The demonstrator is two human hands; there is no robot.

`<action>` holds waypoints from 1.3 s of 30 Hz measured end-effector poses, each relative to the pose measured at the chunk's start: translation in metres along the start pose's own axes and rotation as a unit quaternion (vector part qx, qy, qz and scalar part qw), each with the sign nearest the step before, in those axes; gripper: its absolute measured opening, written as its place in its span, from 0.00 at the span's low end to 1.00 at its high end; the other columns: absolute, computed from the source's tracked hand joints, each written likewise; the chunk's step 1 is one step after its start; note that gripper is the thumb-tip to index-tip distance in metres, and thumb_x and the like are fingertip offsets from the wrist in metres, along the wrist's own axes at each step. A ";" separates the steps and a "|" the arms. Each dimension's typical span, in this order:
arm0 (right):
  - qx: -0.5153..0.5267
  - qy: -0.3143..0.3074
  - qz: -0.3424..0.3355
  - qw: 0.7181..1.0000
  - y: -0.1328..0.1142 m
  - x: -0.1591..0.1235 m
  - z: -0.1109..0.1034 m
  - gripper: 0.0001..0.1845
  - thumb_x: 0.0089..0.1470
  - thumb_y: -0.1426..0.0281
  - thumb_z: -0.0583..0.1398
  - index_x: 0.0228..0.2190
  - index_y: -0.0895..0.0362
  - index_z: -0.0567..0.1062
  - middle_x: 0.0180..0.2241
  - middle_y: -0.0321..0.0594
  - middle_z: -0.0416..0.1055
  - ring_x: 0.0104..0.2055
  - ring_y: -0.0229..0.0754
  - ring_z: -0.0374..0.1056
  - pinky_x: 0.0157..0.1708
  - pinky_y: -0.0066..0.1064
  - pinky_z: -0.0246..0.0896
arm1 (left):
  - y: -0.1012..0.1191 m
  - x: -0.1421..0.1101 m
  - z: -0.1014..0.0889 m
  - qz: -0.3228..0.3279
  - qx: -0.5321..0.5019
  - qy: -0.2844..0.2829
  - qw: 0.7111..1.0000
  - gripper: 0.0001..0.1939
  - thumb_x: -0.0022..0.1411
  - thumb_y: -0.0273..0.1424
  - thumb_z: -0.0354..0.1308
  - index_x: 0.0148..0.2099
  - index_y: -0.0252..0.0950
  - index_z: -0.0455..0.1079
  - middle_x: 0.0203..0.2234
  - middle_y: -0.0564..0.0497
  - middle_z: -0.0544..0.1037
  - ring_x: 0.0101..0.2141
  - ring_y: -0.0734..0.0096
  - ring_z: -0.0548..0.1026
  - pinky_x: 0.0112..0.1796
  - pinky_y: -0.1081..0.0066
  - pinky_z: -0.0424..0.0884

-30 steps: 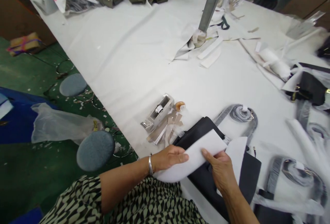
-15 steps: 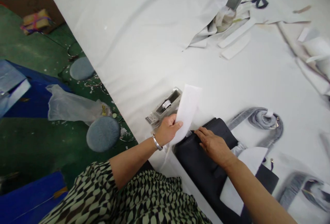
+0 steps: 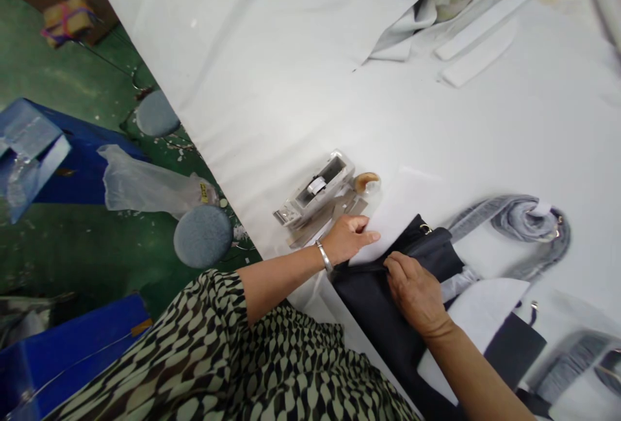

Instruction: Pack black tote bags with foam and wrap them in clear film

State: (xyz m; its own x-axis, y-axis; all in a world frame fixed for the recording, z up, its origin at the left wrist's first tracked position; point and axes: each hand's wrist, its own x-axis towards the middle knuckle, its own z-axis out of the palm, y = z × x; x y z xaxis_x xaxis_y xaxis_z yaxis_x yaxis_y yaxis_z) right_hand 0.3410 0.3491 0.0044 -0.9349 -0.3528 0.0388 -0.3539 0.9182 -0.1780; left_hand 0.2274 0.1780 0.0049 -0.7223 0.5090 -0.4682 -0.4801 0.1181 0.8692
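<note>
The left hand (image 3: 347, 240) is pinching a white sheet (image 3: 388, 220) between its thumb and fingers, and the sheet is lying by the top of the black bag (image 3: 378, 304). The right hand (image 3: 416, 291) is pressing on the bag, with its fingers curled at the open edge. The bag is resting on the white surface (image 3: 291, 85). The tape dispenser (image 3: 317, 188) is sitting beyond the left hand, away from the bag, and a rolled strap (image 3: 526, 220) is lying on the bag's other side.
</note>
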 end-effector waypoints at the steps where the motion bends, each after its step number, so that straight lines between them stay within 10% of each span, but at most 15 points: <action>1: -0.001 0.004 0.001 1.000 0.000 0.000 0.001 0.10 0.56 0.77 0.54 0.38 0.59 0.73 0.41 0.45 0.72 0.39 0.44 0.65 0.39 0.32 0.61 | 0.002 0.001 0.001 0.010 0.035 -0.011 0.999 0.16 0.51 0.40 0.61 0.24 0.33 0.64 0.18 0.57 0.64 0.22 0.78 0.59 0.23 0.75 0.56; 20: -0.009 0.008 0.007 1.000 -0.004 -0.001 0.001 0.09 0.56 0.78 0.54 0.37 0.59 0.72 0.39 0.44 0.71 0.38 0.44 0.63 0.37 0.33 0.57 | 0.010 0.002 -0.002 0.063 0.365 -0.092 0.924 0.16 0.54 0.32 0.58 0.19 0.36 0.57 0.15 0.57 0.58 0.21 0.75 0.58 0.24 0.70 0.50; 27: -0.058 -0.033 0.002 0.998 -0.010 0.006 -0.013 0.09 0.58 0.76 0.53 0.39 0.57 0.72 0.40 0.41 0.71 0.35 0.43 0.60 0.35 0.37 0.52 | -0.013 -0.010 0.002 0.119 0.480 -0.058 0.867 0.13 0.65 0.39 0.47 0.35 0.37 0.67 0.26 0.49 0.72 0.28 0.64 0.69 0.30 0.69 0.58; 35: -0.040 -0.061 -0.041 0.996 -0.004 0.034 -0.035 0.09 0.59 0.75 0.52 0.36 0.55 0.72 0.33 0.40 0.70 0.39 0.45 0.60 0.46 0.40 0.52 | -0.020 -0.005 0.001 0.098 0.477 -0.080 0.870 0.22 0.64 0.40 0.47 0.58 0.39 0.61 0.33 0.42 0.77 0.31 0.57 0.74 0.36 0.63 0.66; 39: -0.030 -0.063 -0.052 0.996 0.007 0.036 -0.033 0.14 0.56 0.75 0.55 0.45 0.56 0.71 0.45 0.42 0.71 0.50 0.48 0.60 0.56 0.44 0.48 | -0.020 -0.002 -0.001 0.115 0.480 -0.087 0.865 0.23 0.64 0.41 0.47 0.59 0.40 0.62 0.33 0.42 0.77 0.31 0.58 0.75 0.36 0.63 0.68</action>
State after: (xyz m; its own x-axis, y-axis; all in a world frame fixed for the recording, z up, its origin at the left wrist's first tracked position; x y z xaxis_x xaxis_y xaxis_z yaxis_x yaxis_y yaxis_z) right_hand 0.3035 0.3489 0.0374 -0.8836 -0.4628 -0.0715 -0.4530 0.8834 -0.1197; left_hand 0.2377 0.1735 -0.0119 -0.6180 0.7237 -0.3071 0.3614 0.6084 0.7066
